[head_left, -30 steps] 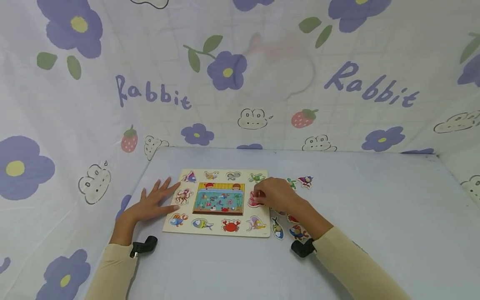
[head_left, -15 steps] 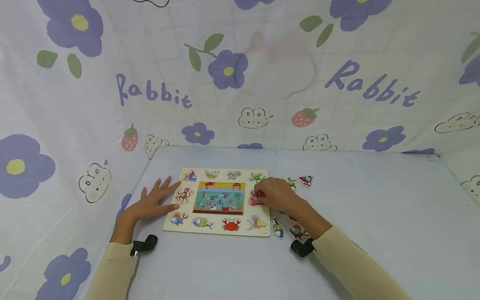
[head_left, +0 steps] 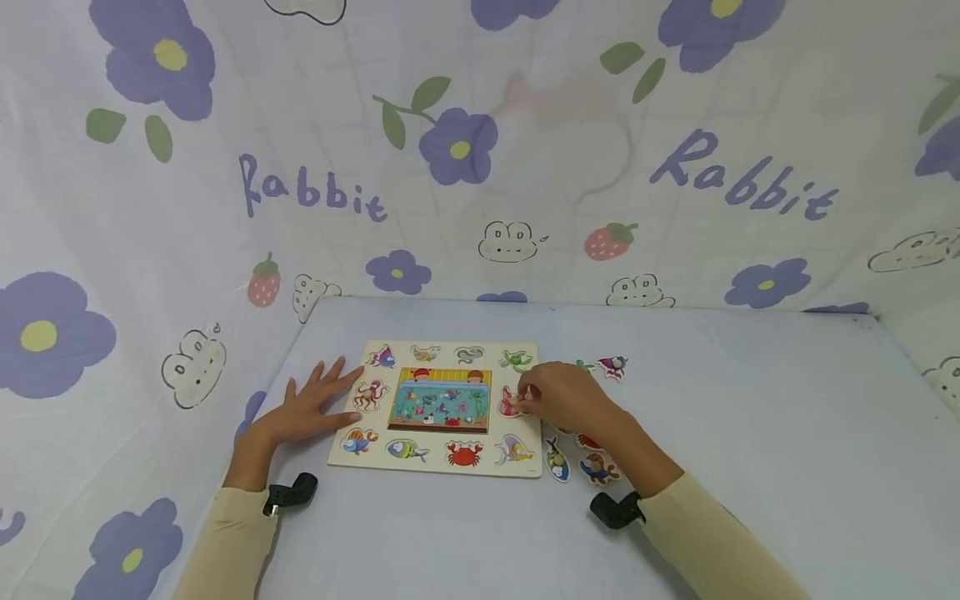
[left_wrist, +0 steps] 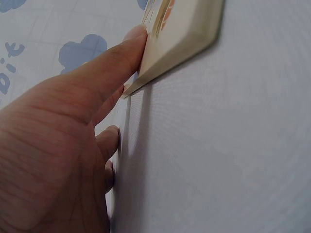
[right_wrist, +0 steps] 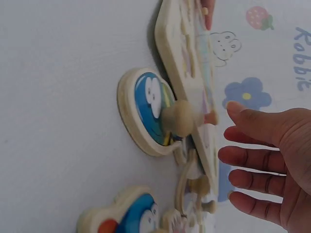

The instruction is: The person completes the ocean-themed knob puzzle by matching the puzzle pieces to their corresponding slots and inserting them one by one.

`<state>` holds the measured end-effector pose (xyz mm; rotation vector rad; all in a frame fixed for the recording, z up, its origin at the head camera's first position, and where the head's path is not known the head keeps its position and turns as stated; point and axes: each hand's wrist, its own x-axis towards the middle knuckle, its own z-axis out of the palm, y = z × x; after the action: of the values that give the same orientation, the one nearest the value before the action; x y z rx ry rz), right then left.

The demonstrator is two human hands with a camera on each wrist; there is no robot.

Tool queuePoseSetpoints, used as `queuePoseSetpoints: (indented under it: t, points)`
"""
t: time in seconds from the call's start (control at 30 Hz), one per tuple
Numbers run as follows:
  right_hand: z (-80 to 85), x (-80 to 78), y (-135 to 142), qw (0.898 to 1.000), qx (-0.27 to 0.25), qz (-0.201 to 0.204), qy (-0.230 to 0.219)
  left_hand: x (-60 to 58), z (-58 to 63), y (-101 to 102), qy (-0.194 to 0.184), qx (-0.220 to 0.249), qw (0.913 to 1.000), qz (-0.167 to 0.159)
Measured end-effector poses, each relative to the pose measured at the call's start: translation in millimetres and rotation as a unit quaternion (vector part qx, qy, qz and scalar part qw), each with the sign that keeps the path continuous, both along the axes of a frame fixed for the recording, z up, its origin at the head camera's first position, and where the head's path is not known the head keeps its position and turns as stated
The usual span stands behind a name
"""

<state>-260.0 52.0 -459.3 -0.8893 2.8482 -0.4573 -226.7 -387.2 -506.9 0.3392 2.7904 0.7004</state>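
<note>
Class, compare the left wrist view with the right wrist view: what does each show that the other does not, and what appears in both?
Only the left wrist view shows the left hand lying flat on the table, one fingertip touching the rounded corner of the puzzle board.

Only the right wrist view shows the right hand with fingers spread and holding nothing, plus loose pieces beside the board, among them a blue fish piece with a wooden knob.

Both show the puzzle board and the table.

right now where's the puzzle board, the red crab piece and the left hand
puzzle board (head_left: 438, 463), head view, bare front edge
red crab piece (head_left: 463, 453), head view, its body
left hand (head_left: 300, 408), head view, back of the hand
</note>
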Motion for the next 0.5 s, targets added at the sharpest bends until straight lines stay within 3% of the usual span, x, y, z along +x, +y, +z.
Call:
queuePoseSetpoints:
  t: [0.23, 0.5]
  points:
    - [13.6, 16.8, 23.2, 0.999, -0.026, -0.022, 0.030, -0.2, 2.6, 1.7, 0.002, -0.006, 1.0000, 0.001]
    - [16.0, 29.4, 49.1, 0.998, -0.036, -0.033, 0.034, -0.9, 1.3, 1.9, 0.001, -0.005, 1.0000, -0.004]
